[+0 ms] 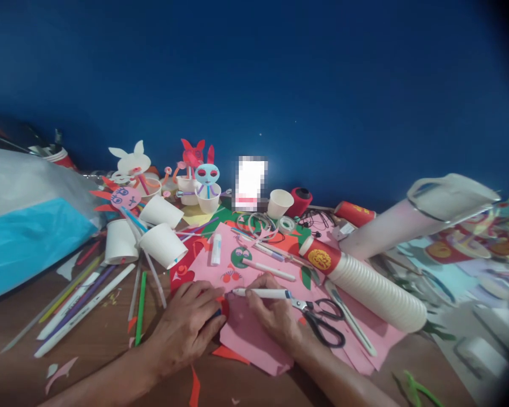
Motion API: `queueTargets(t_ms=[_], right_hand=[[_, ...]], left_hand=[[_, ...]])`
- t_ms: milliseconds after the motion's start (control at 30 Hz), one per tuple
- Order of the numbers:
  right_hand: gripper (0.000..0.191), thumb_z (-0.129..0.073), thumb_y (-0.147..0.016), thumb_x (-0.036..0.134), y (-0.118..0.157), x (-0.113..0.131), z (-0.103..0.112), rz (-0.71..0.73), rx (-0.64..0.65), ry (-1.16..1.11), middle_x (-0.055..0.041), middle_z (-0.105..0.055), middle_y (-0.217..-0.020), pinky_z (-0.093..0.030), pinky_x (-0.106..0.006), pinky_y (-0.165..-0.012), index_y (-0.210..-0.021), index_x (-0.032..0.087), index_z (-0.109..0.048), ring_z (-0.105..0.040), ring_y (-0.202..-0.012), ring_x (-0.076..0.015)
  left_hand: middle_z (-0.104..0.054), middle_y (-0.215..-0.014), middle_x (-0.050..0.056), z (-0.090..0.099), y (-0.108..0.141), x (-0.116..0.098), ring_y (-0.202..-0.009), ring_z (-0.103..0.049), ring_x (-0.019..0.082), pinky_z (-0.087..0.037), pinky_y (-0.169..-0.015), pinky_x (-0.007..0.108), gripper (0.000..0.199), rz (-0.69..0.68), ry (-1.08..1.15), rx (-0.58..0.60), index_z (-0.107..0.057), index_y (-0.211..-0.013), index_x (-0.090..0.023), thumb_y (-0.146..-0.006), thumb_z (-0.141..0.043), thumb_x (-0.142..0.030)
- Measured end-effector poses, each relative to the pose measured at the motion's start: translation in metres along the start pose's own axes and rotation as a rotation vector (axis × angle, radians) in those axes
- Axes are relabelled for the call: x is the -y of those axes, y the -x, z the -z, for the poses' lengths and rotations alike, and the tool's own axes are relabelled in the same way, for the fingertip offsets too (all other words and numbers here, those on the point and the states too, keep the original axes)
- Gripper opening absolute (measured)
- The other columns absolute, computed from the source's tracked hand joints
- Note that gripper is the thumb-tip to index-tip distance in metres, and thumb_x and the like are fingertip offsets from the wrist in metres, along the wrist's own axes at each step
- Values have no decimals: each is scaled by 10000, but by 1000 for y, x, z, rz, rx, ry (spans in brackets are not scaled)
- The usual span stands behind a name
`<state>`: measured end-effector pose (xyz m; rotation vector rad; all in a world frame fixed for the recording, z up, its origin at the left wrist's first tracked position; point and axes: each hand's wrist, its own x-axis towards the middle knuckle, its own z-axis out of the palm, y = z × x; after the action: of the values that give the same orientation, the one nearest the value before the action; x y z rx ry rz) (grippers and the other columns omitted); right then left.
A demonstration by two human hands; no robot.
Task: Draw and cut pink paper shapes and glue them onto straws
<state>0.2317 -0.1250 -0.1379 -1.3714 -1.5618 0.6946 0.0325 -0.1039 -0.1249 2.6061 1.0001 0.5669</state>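
My right hand grips a white marker with a blue end, held nearly level, its tip toward my left hand. My left hand is closed, thumb and fingers together around something dark blue that is mostly hidden, beside a red-orange piece. Both hands rest over pink paper. Just beyond them lie a pink piece with red eyes and lashes, a green round face and a glue stick. Black-handled scissors lie right of my right hand.
White paper cups and cup puppets stand at the back left. Pens and pipe cleaners lie left. A long stack of paper cups lies right. A blue-white bag is far left, a lit screen at the back.
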Motion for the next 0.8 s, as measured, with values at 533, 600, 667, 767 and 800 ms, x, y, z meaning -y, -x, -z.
queueTargets(t_ms=[533, 600, 667, 767, 800], right_hand=[[77, -518, -786, 197, 0, 0, -1, 140, 29, 209, 8, -593, -612, -429, -233, -537, -716, 187, -550, -548, -543, -119], [88, -515, -793, 208, -1, 1, -1, 157, 35, 226, 3, -603, -611, -433, -236, -539, -715, 188, -553, -560, -551, -126], [92, -512, -802, 215, -1, 1, -1, 151, 40, 227, -3, -611, -620, -440, -235, -536, -725, 189, -556, -570, -565, -131], [92, -507, -808, 220, -1, 0, -1, 147, 37, 225, -6, -615, -620, -451, -238, -537, -737, 192, -557, -574, -569, -135], [94, -506, -809, 220, -1, 0, -1, 152, 36, 225, -6, -615, -619, -453, -240, -539, -733, 193, -555, -574, -569, -137]], left_hand=[[-654, -1069, 29, 2, -1, -1, -986, -498, 222, -379, -872, 407, 151, 7, 6, -9, -636, -913, -190, -852, -505, -233], [-654, -1073, 32, 3, -1, -1, -982, -499, 225, -379, -867, 412, 162, 0, 0, 1, -633, -942, -189, -853, -505, -233], [-649, -1084, 34, 3, -2, -1, -994, -493, 230, -374, -870, 419, 176, -1, -2, 12, -625, -975, -186, -856, -502, -229], [-646, -1084, 41, 2, -2, -1, -1000, -489, 233, -368, -872, 423, 184, 0, -3, 6, -621, -989, -186, -858, -499, -227], [-646, -1081, 45, 2, -2, -1, -997, -490, 232, -368, -871, 423, 184, -3, -5, 2, -623, -986, -186, -859, -497, -227]])
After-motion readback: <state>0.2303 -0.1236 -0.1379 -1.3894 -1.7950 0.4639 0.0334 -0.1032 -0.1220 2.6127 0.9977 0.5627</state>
